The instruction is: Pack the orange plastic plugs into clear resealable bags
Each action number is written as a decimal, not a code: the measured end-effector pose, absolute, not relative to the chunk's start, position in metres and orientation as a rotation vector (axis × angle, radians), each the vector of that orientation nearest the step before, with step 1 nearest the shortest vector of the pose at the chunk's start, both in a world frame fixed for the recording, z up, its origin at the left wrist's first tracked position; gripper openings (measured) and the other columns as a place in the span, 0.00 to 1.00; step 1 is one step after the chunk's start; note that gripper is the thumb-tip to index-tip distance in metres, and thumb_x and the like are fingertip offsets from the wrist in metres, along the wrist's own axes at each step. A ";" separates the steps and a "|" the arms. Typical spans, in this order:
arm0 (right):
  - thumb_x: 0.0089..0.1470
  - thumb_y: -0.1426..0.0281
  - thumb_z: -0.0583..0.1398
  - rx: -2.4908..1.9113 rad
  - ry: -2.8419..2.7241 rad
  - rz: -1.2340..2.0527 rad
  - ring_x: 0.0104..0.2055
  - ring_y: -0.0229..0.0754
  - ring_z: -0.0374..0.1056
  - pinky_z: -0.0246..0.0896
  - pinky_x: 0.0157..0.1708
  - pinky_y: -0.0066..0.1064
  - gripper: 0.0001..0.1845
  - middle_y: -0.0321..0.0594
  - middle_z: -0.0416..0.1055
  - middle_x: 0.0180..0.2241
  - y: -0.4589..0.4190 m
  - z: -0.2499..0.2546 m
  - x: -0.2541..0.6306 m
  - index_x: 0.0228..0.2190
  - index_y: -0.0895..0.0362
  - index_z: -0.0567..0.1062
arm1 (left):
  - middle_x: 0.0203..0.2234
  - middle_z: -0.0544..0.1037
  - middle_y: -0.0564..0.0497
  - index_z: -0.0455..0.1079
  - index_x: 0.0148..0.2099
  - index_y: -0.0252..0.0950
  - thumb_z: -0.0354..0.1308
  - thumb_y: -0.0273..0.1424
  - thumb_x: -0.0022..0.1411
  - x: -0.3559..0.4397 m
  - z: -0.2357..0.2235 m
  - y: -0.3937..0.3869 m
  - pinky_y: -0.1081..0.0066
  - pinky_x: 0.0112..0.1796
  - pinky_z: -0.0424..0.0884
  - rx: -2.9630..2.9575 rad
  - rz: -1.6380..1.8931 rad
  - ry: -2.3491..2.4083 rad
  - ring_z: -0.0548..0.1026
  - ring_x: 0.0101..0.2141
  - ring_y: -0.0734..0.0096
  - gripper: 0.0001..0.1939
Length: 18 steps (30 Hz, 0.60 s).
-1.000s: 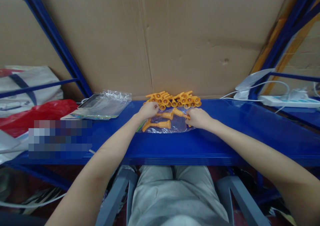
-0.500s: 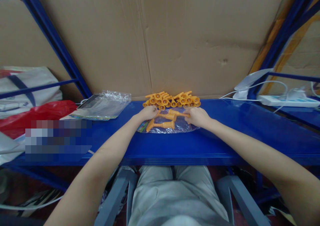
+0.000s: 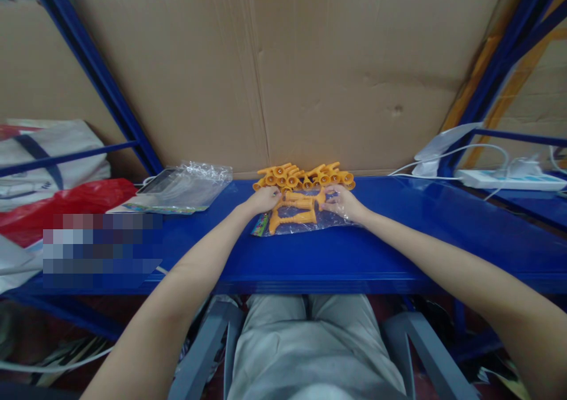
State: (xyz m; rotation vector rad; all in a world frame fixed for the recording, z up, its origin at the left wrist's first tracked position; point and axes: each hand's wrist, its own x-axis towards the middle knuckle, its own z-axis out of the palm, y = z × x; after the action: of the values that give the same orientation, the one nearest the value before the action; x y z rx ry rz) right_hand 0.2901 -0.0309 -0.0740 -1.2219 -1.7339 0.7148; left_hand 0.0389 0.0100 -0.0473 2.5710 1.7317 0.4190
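Observation:
A clear plastic bag (image 3: 301,225) lies flat on the blue shelf top in front of me, with a few orange horn-shaped plastic pieces (image 3: 295,217) in it. My left hand (image 3: 266,199) is closed on the bag's upper left edge. At the bag's right side is my right hand (image 3: 343,203), its fingers apart beside the end of an upper orange piece; part of the film lies around those fingers. Just beyond both hands, a heap of similar orange pieces (image 3: 330,176) rests with flared open ends towards me.
On the left lie clear bags (image 3: 190,188), a red plastic bag (image 3: 95,196) and a white cloth bag (image 3: 84,146). A white power strip (image 3: 509,179) with cables sits at the right. Cardboard (image 3: 310,81) walls the back, between blue posts (image 3: 106,87).
The bagged orange pieces have shifted slightly right, and the lower bag edge now slants. My right hand's fingers have spread from a closed grip. My left hand has barely moved.

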 end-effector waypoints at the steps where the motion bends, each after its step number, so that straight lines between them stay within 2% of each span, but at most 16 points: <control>1: 0.42 0.72 0.67 -1.240 -1.662 0.788 0.32 0.37 0.71 0.70 0.36 0.34 0.21 0.45 0.70 0.44 -0.031 -0.075 0.289 0.40 0.59 0.68 | 0.43 0.79 0.39 0.73 0.43 0.30 0.45 0.30 0.63 0.039 -0.047 0.009 0.67 0.45 0.68 2.560 0.434 1.736 0.76 0.44 0.58 0.17; 4: 0.40 0.69 0.69 -1.267 -1.533 0.908 0.32 0.39 0.71 0.70 0.39 0.37 0.19 0.36 0.70 0.30 -0.034 -0.073 0.287 0.33 0.58 0.67 | 0.44 0.78 0.39 0.73 0.44 0.29 0.44 0.31 0.64 0.041 -0.045 0.007 0.65 0.46 0.68 2.539 0.460 1.735 0.76 0.44 0.57 0.17; 7: 0.42 0.72 0.67 -1.253 -1.439 0.974 0.30 0.36 0.70 0.72 0.39 0.35 0.15 0.34 0.68 0.28 -0.036 -0.070 0.284 0.28 0.57 0.65 | 0.42 0.79 0.39 0.73 0.43 0.29 0.44 0.33 0.65 0.042 -0.044 0.005 0.64 0.46 0.69 2.527 0.472 1.718 0.76 0.44 0.57 0.18; 10: 0.46 0.78 0.63 -1.285 -1.393 0.999 0.28 0.33 0.69 0.73 0.33 0.30 0.11 0.33 0.67 0.26 -0.039 -0.066 0.281 0.29 0.57 0.65 | 0.42 0.79 0.39 0.73 0.43 0.30 0.45 0.35 0.65 0.042 -0.045 0.006 0.64 0.46 0.69 2.533 0.514 1.703 0.76 0.43 0.57 0.19; 14: 0.48 0.83 0.60 -1.347 -1.382 1.025 0.24 0.31 0.67 0.69 0.25 0.22 0.09 0.32 0.67 0.21 -0.041 -0.063 0.277 0.29 0.59 0.68 | 0.42 0.79 0.41 0.73 0.43 0.32 0.45 0.36 0.65 0.041 -0.048 0.008 0.66 0.45 0.69 2.544 0.541 1.747 0.76 0.42 0.59 0.19; 18: 0.48 0.85 0.59 -1.325 -1.366 1.082 0.20 0.30 0.65 0.66 0.20 0.19 0.09 0.32 0.66 0.17 -0.043 -0.060 0.277 0.30 0.62 0.73 | 0.39 0.80 0.45 0.74 0.42 0.35 0.46 0.35 0.64 0.040 -0.045 0.006 0.69 0.42 0.70 2.556 0.540 1.826 0.77 0.41 0.61 0.16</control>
State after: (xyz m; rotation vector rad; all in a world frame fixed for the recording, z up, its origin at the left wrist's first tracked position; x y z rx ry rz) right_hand 0.2774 -0.0427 -0.0604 -1.3248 -1.3658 1.0822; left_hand 0.0403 0.0060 -0.0445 2.5563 1.8261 0.5405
